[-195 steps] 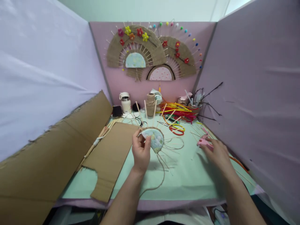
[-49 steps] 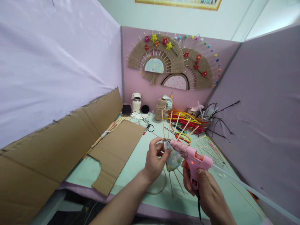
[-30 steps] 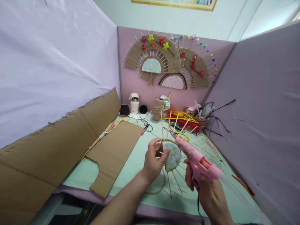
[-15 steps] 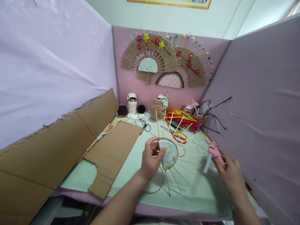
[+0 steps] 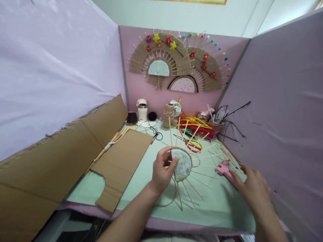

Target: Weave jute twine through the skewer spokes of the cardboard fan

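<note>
My left hand point(image 5: 164, 169) grips a half-round fan base point(image 5: 183, 164) covered in blue floral cloth, thumb on the cloth and fingers behind. Thin wooden sticks point(image 5: 202, 181) fan out from its curved, twine-edged rim, pointing up, right and down. On the table to the right lies a pink hot glue gun point(image 5: 225, 170). My right hand point(image 5: 252, 188) hovers by its handle end, thumb and fingers spread apart. Whether the thumb still touches the handle I cannot tell.
Flat cardboard point(image 5: 126, 161) lies left, beside a bundle of sticks point(image 5: 111, 144). Behind the fan are red-handled scissors point(image 5: 193, 146), a twine spool point(image 5: 168, 116), coloured pipe cleaners point(image 5: 194, 124) and a white bottle point(image 5: 142, 112). Dark twigs point(image 5: 234, 129) jut out at right. Finished fans point(image 5: 161, 53) hang on the back panel.
My right hand has lowered the glue gun onto the table and its fingers have opened away from it. My left hand and the fan base stay nearly still.
</note>
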Available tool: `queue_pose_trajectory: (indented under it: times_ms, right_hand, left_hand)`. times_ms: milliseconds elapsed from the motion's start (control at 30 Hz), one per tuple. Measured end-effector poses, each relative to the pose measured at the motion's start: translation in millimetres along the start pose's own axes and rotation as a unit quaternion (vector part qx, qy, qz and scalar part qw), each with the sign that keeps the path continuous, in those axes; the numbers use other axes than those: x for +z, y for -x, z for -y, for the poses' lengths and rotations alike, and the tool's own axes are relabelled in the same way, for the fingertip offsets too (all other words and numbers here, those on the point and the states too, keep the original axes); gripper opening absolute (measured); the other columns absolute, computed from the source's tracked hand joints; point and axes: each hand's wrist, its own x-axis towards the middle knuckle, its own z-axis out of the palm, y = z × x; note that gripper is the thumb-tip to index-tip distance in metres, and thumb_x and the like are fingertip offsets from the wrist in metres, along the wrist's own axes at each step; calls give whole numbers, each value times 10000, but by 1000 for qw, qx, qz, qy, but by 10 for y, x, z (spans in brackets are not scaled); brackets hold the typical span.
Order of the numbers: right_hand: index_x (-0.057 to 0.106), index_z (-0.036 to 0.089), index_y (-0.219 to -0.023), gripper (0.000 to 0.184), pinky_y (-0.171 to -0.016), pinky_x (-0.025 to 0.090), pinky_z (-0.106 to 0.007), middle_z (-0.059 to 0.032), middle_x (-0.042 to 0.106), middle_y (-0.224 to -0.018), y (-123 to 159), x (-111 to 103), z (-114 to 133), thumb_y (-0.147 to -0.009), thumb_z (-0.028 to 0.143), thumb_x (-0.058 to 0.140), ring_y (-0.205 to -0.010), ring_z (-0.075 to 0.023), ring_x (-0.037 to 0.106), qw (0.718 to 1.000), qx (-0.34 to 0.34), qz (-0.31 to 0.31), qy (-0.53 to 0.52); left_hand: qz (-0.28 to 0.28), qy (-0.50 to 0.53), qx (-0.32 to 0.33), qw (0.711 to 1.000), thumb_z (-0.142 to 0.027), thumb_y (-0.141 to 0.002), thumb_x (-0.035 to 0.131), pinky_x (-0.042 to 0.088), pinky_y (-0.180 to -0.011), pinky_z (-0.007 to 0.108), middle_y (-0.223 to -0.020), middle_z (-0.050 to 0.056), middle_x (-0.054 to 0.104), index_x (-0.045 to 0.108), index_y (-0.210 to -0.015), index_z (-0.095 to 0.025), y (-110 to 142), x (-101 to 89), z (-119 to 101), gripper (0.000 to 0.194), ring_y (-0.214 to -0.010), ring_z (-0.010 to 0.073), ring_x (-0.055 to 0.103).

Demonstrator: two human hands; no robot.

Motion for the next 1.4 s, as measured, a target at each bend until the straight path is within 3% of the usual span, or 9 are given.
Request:
queue_pose_trajectory:
  times_ms: [167,300,367,467,567,700,1067,1233,1400]
  right_hand:
    - [660,233,-856,184,-815,487,-381,-88,682,-891,639,-401,896,-868,404,593,-863,-247,618,937,-125,-5,-327]
    - [676,214,-752,240,-637,476,-287,-32,661,-697,989,-194,1428,-899,370,569,-660,-172,593,827,-198,333,-407]
    - [682,194,-748,254,-622,459,-279,-18,649,-677,965,52,1558,-876,392,587,-644,-159,571,816,-139,369,-423]
    - [685,175,-851,255,-626,446,-274,-7,622,-699,831,399,1669,-797,424,671,-655,-149,546,784,-25,356,-508]
    - [654,204,-952,334,-607,437,-255,2,611,-770,765,565,1767,-719,428,741,-648,-130,519,699,100,302,-640]
    - [643,249,-924,358,-720,482,-270,-17,663,-956,749,566,1918,-646,412,798,-804,-150,575,608,121,245,-746]
    - [675,235,-796,238,-658,498,-261,52,667,-713,65,668,1985,-633,279,843,-649,-103,576,519,167,220,-809]
    - [665,237,-810,229,-659,520,-224,70,689,-739,-212,679,1799,-660,266,835,-657,-78,601,481,187,200,-833]
    - [669,232,-796,242,-612,525,-206,74,680,-701,-101,735,1742,-645,276,852,-637,-77,604,457,203,247,-830]
  left_hand:
    - [-91,46,-18,995,-357,-855,676,512,-708,247,-892,17,704,383,-1276,-255,-41,19,-67,524,-746,130,657]
    - [-206,103,-32,973,-344,-804,731,516,-783,262,-1009,49,691,355,-1299,-264,-167,-14,-130,626,-860,140,663]
    - [-233,136,-54,961,-316,-762,765,514,-780,250,-1020,43,671,410,-1244,-259,-231,-40,-149,601,-882,137,659]
    - [-247,194,-94,945,-257,-713,785,511,-768,231,-1010,16,645,482,-1111,-238,-285,-66,-176,500,-876,119,651]
    - [-243,241,-110,933,-207,-703,774,509,-815,245,-1009,-2,639,498,-1053,-235,-288,-73,-211,447,-898,112,649]
    - [-201,261,-120,936,-213,-715,769,502,-858,268,-1013,-5,650,498,-1039,-235,-273,-63,-247,423,-929,120,651]
    - [-176,224,-122,951,-316,-692,813,479,-943,368,-976,24,697,496,-982,-213,-257,-38,-203,441,-961,163,669]
    - [-249,160,-114,948,-420,-802,680,470,-767,270,-700,-12,578,471,-635,-177,-277,-108,-130,362,-723,103,574]
    - [-249,130,-83,956,-259,-683,794,455,-820,251,-918,-1,629,622,-888,-197,-303,-123,-57,276,-850,104,583]
